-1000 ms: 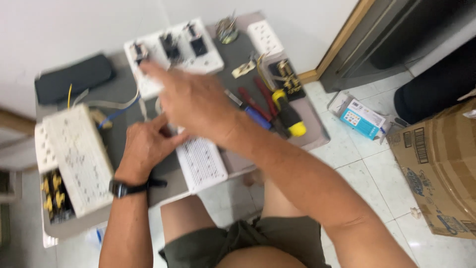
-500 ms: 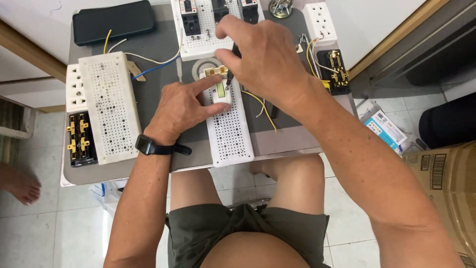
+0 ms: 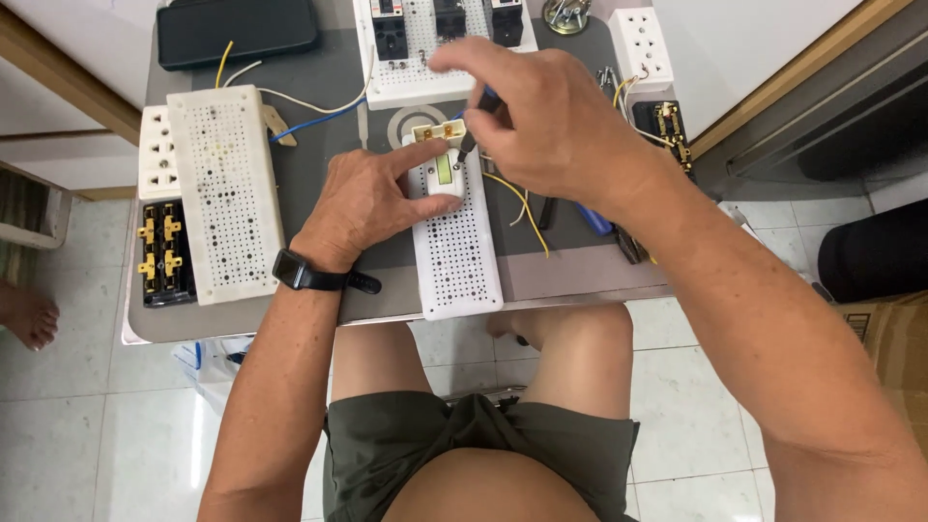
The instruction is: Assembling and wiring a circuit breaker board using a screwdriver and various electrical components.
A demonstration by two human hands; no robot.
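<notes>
My left hand (image 3: 372, 198) rests on a long white perforated board (image 3: 459, 256) and pinches a small white switch part (image 3: 443, 164) with brass terminals at the board's far end. A black watch is on that wrist. My right hand (image 3: 546, 121) hovers just above and right of the part, closed around a dark screwdriver (image 3: 472, 135) whose tip points down at the terminals. Yellow wires (image 3: 522, 208) trail from the part toward the right.
A second white perforated board (image 3: 224, 188) with a white socket and black terminal blocks (image 3: 164, 251) lies at left. A board with black breakers (image 3: 425, 43) stands behind, a white socket (image 3: 643, 43) at back right, a black case (image 3: 237, 29) at back left. A cardboard box (image 3: 889, 338) stands at right.
My right hand came back from the far board to the switch part with the screwdriver. The view has shifted downward and closer over the table; my left hand stayed on the part.
</notes>
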